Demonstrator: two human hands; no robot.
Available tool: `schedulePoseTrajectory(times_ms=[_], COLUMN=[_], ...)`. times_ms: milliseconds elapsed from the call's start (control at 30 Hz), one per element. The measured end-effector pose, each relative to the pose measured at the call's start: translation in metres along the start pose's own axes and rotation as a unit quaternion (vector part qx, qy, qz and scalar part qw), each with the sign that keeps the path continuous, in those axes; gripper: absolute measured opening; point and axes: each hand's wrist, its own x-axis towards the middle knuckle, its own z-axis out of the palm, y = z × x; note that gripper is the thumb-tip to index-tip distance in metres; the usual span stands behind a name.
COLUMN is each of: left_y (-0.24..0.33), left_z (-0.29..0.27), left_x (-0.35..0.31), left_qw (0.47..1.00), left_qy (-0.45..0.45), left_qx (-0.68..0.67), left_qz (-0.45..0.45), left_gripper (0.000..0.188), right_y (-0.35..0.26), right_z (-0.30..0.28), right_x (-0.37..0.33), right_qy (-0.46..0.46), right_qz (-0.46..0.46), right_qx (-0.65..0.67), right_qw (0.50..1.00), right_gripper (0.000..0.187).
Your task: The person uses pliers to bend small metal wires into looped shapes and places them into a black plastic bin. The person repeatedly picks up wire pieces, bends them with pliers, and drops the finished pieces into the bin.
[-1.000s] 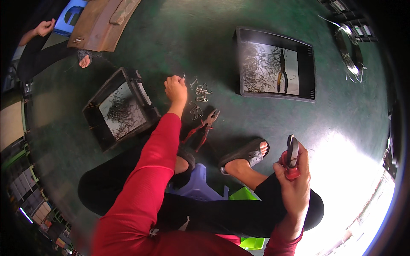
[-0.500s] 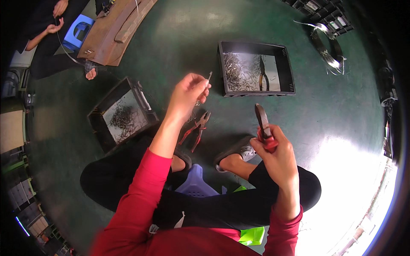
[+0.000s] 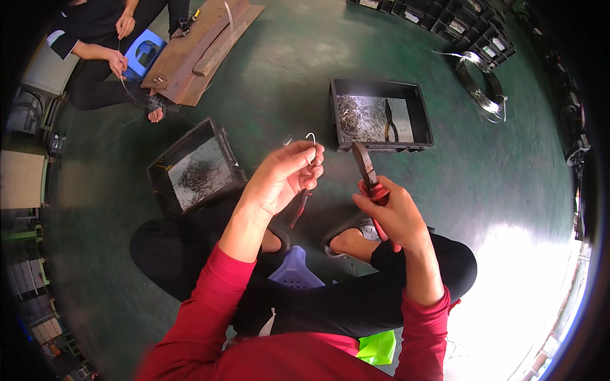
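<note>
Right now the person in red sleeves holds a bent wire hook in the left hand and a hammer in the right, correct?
Not quite. The head view shows the right hand gripping red-handled pliers, not a hammer. The left hand does hold the bent wire hook.

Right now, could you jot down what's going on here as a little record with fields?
Left hand: pinches a bent wire hook
Right hand: grips red-handled pliers, tip up
Front crate: black, holds wire pieces and dark pliers
Left crate: black, tilted, holds wire pieces
Floor: green, wire coil on it
Co-worker: seated far left, handling wire
</note>
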Motion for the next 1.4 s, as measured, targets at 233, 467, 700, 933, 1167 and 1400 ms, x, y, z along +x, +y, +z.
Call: schedulePoseTrajectory(times_ms=[233, 467, 700, 933, 1167, 1400], left_y=[0.002, 0.005, 0.007, 0.0, 0.002, 0.002], left_z=[0.002, -0.002, 0.0, 0.005, 0.01, 0.011], left_x=[-0.009, -0.012, -0.013, -0.013, -0.015, -0.015], left_qw=[0.993, 0.991, 0.982, 0.966, 0.956, 0.945], left_qy=[0.05, 0.062, 0.075, 0.064, 0.04, 0.035], left_qx=[0.092, 0.1, 0.159, 0.232, 0.272, 0.306], left_qz=[0.059, 0.068, 0.072, 0.096, 0.099, 0.108], left_gripper=[0.012, 0.011, 0.013, 0.019, 0.025, 0.024], right_y=[0.007, 0.004, -0.006, 0.007, 0.008, -0.003], right_z=[0.005, 0.012, 0.01, 0.016, 0.018, 0.016], right_x=[0.007, 0.01, 0.006, 0.003, 0.005, 0.001], right_qy=[-0.05, -0.034, -0.052, -0.053, -0.099, -0.098], right_qz=[0.003, 0.012, 0.031, -0.045, -0.026, 0.001], right_qx=[0.042, 0.037, -0.04, -0.024, 0.022, -0.018], right_qw=[0.998, 0.999, 0.997, 0.997, 0.995, 0.995], right_gripper=[0.03, 0.029, 0.026, 0.022, 0.03, 0.032])
